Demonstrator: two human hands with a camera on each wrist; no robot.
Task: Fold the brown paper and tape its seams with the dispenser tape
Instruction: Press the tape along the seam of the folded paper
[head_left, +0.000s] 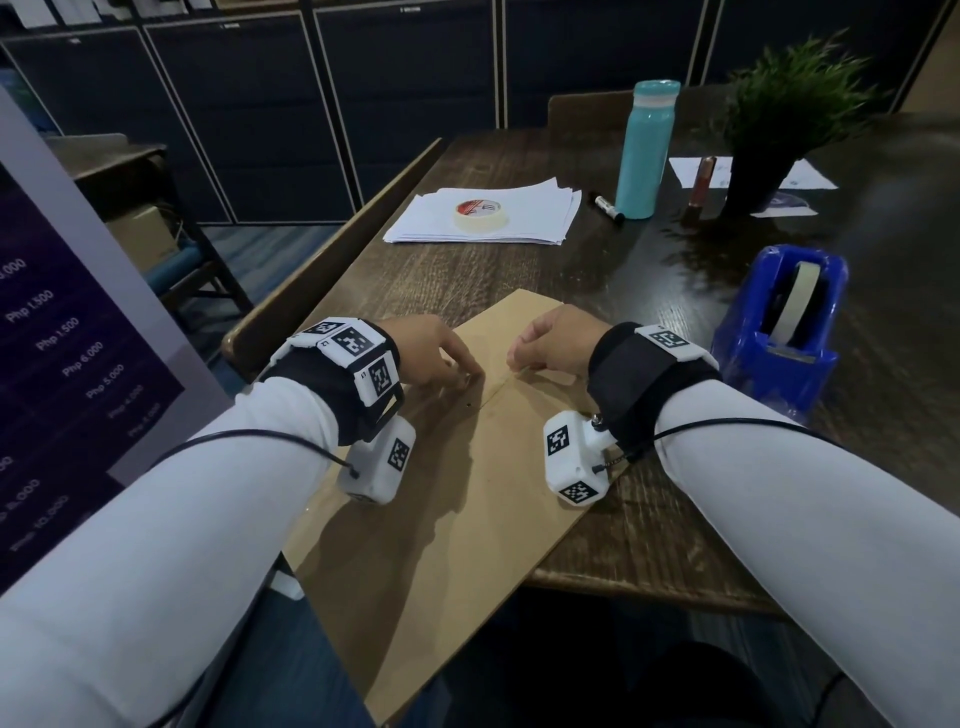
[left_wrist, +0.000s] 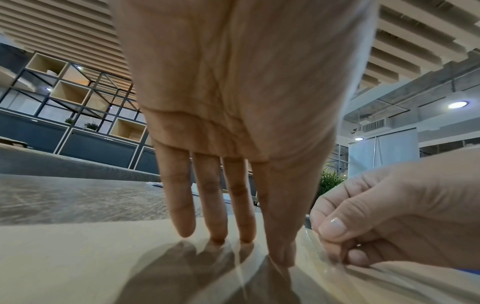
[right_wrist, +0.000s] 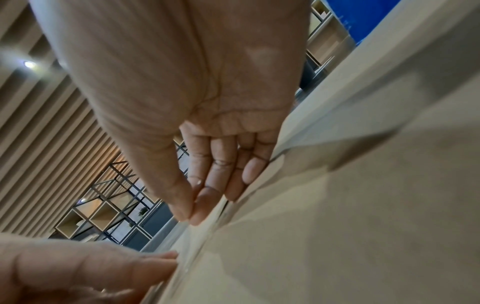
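Note:
The folded brown paper (head_left: 457, 519) lies on the dark wooden table (head_left: 649, 519), its near end hanging over the front edge. A seam (head_left: 498, 395) runs across it between my hands. My left hand (head_left: 457, 371) presses straight fingers (left_wrist: 218, 232) flat on the paper beside the seam. My right hand (head_left: 519, 358) pinches one end of a clear tape strip (left_wrist: 310, 240) between thumb and forefinger (right_wrist: 191, 214), low over the seam. The strip's other end lies under my left forefinger. The blue tape dispenser (head_left: 779, 332) stands to the right of my right wrist.
At the back a masking tape roll (head_left: 480, 213) sits on a stack of white sheets (head_left: 540, 218). A black marker (head_left: 605, 206), a teal bottle (head_left: 647, 150) and a potted plant (head_left: 779, 119) stand behind. A printed banner (head_left: 67, 338) rises at the left.

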